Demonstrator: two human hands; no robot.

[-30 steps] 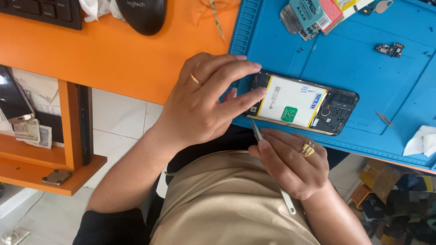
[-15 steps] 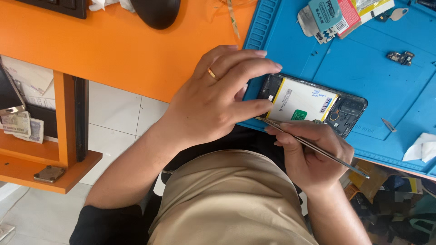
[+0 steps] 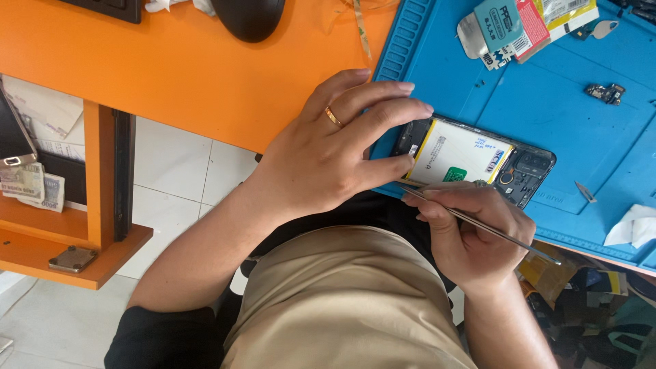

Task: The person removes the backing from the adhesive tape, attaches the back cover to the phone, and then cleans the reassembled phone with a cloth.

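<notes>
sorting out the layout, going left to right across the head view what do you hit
folded papers on the orange shelf → metal plate on the shelf → left hand → opened phone → small circuit part → white tissue

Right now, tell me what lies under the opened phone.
The opened phone lies on the blue work mat, which shows around it. The left hand covers its near end, so what lies under that end is hidden.

One opened phone (image 3: 478,160), one metal pry tool (image 3: 478,222), two hands, one blue mat (image 3: 547,109), one mouse (image 3: 249,17).
</notes>
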